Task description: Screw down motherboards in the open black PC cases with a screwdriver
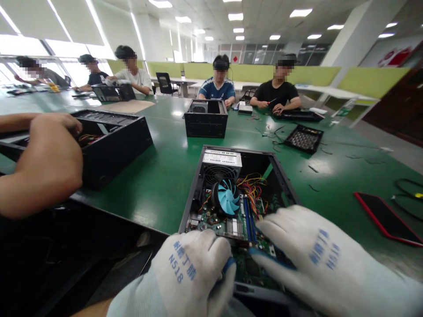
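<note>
Computer case: the open black computer case (284,176) lies on the green table (158,193) at 12 o'clock, just ahead of the hands, its near end between and under them.
Left hand: gloved left hand (200,264) at 7 o'clock of the case, fingers curled in close to the thumb; I cannot tell whether they grip anything.
Right hand: gloved right hand (304,259) at 4 o'clock, thumb and fingers spread wide over the motherboard (213,220).
Inside the case: blue-bladed CPU cooler fan (228,198) at the centre — power supply (222,159) at its 12 o'clock, colored wires (253,189) at 2, blue memory slots (250,220) at 4.
Table, 3 o'clock: red-edged phone (388,218).
Table, 10 o'clock: another case (115,154), a neighbor's arm (49,163) beside it.
Far side: smaller-looking case (206,125) at 12 — a seated person (216,89) behind it.
</note>
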`<state>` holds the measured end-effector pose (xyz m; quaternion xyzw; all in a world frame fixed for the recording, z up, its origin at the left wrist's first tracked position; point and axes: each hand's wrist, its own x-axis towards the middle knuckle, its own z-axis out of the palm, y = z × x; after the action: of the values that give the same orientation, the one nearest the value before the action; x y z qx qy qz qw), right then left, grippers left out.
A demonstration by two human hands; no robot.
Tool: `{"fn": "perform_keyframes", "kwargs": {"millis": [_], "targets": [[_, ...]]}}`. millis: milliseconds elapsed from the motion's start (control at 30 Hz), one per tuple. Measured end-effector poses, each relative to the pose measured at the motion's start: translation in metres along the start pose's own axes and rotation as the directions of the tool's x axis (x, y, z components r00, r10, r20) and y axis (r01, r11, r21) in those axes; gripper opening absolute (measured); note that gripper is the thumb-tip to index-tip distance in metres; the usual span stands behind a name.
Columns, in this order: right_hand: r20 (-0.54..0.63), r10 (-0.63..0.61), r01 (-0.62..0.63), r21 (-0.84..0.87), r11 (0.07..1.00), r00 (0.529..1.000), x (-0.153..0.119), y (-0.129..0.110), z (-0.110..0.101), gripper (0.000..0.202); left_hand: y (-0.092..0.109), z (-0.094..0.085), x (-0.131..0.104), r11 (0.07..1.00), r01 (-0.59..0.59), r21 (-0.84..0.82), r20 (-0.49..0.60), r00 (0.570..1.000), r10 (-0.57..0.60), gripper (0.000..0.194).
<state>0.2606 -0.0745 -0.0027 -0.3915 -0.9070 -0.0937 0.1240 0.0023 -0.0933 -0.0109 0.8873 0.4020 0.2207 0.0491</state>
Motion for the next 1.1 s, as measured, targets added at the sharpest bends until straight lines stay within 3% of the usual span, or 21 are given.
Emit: {"fn": "perform_keyframes", "kwargs": {"millis": [67,167,267,333,467,700,900,1100], "targets": [[0.068,-0.104,0.109,-0.064,0.992,0.992,0.035,0.010,0.006,0.033,0.000,0.001,0.000,1.000,0.007,0.010,-0.007,1.000,-0.007,0.012],[0.222,-0.177,0.206,-0.114,0.972,0.959,0.079,0.027,0.024,0.056,0.001,0.000,0.000,0.999,0.022,0.024,0.004,1.000,-0.022,0.012],[0.350,-0.189,0.244,-0.121,0.962,0.918,0.104,0.037,0.041,0.078,0.003,-0.003,0.001,0.999,0.031,0.032,0.022,0.999,-0.032,0.013],[0.352,-0.212,0.269,-0.122,0.955,0.912,0.111,0.037,0.044,0.079,0.004,-0.005,0.001,0.999,0.032,0.040,0.018,0.999,-0.033,0.014],[0.294,-0.241,0.302,-0.181,0.936,0.925,0.112,0.032,0.034,0.066,0.004,-0.007,0.001,0.999,0.026,0.024,0.036,0.999,-0.027,0.013],[0.308,-0.141,0.226,-0.260,0.939,0.941,0.092,0.046,0.034,0.026,0.004,-0.008,0.001,0.999,0.038,0.024,0.045,0.998,-0.039,0.014],[0.306,-0.101,0.174,-0.222,0.959,0.947,0.078,0.057,0.041,0.037,0.004,-0.003,-0.001,0.999,0.038,0.031,0.021,0.999,-0.038,0.014],[0.325,-0.066,0.167,-0.296,0.940,0.944,0.079,0.068,0.019,0.043,0.004,-0.001,-0.002,0.999,0.050,0.021,-0.002,0.999,-0.050,0.013]]}}
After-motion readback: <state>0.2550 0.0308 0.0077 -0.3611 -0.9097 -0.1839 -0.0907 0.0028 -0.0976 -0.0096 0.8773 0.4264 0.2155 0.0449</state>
